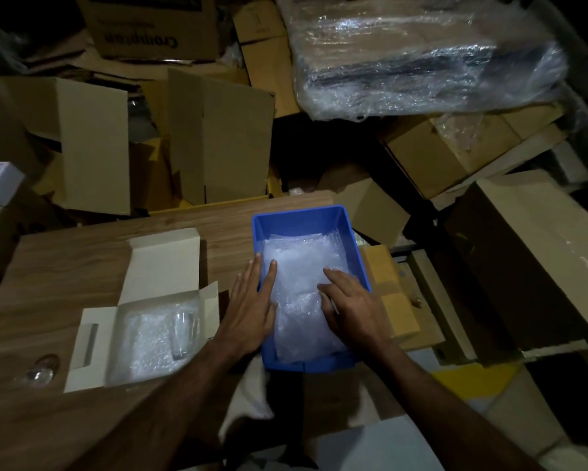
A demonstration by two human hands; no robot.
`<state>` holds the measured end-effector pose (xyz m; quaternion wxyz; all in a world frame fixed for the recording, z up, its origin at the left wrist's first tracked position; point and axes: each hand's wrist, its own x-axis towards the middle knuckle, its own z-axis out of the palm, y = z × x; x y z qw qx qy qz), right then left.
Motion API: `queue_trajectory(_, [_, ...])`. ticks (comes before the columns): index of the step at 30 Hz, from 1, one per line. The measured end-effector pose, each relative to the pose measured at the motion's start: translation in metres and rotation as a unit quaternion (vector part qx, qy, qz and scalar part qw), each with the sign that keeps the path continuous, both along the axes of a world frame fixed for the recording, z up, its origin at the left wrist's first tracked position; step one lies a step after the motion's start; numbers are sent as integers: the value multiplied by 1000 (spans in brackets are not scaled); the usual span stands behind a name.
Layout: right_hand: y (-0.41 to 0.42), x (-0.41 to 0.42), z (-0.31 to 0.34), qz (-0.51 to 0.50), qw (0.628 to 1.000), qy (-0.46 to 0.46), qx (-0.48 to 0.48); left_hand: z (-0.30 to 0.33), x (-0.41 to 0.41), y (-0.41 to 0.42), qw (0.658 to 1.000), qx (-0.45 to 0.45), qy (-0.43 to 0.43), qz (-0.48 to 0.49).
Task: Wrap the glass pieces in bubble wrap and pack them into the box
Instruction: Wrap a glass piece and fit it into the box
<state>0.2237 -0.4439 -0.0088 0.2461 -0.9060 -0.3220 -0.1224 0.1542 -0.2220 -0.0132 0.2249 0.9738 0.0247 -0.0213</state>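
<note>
A blue plastic bin stands on the wooden table, filled with sheets of bubble wrap. My left hand lies flat with straight fingers over the bin's left wall, fingertips on the wrap. My right hand rests on the wrap at the bin's right side, fingers bent and pinching a sheet's edge. To the left, an open white box holds bubble wrap and a clear glass piece. Another clear glass piece lies on the table at the far left.
Stacks of brown cardboard boxes crowd the space beyond the table. A large bundle in plastic film lies at the back right. A yellow cardboard piece sits right of the bin. White cloth hangs at the table's near edge.
</note>
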Motion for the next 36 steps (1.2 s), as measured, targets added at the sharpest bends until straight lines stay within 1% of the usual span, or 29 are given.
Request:
queue_trajectory(3, [0,-3,9,15,999,-31,18,14,12,1,1000,-13,-24,1])
queue_trajectory(6, [-1,-7,17,18,998,-44,41,27,23,-1,999,-16,-30,-24])
queue_trajectory(9, [-4,-10,20,43,996,-52,59,40,27,1,993,-59,-91,-56])
queue_trajectory(13, [-9,-13,30,67,997,25,39,60,21,13,974,-90,-190,-86])
queue_trajectory(17, [6,-9,52,80,996,41,-16,85,6,34,958,-69,-249,-123])
queue_trajectory(20, [31,-9,69,120,992,43,12,107,-10,52,942,-58,-306,-126])
queue_trajectory(23, [58,-14,84,138,989,-1,51,122,-29,83,932,-28,-348,-102])
queue_trajectory(26, [86,-22,99,170,982,-36,70,131,-56,122,928,15,-363,-86])
queue_trajectory(28, [103,-26,107,205,975,-33,82,135,-72,145,931,30,-356,-71])
queue_trajectory(30, [119,-31,117,228,968,9,106,137,-87,162,941,23,-334,-55])
queue_trajectory(32, [135,-37,125,236,952,107,160,139,-101,173,950,-8,-310,-36])
queue_trajectory(33, [145,-39,128,233,936,174,198,139,-108,176,952,-38,-303,-22])
queue_trajectory(34, [155,-40,132,219,912,250,239,139,-113,178,952,-82,-296,0])
queue_trajectory(35, [165,-41,134,196,878,334,279,137,-117,178,947,-139,-287,27])
queue_trajectory(36, [174,-42,135,178,832,420,316,136,-118,177,939,-198,-277,57])
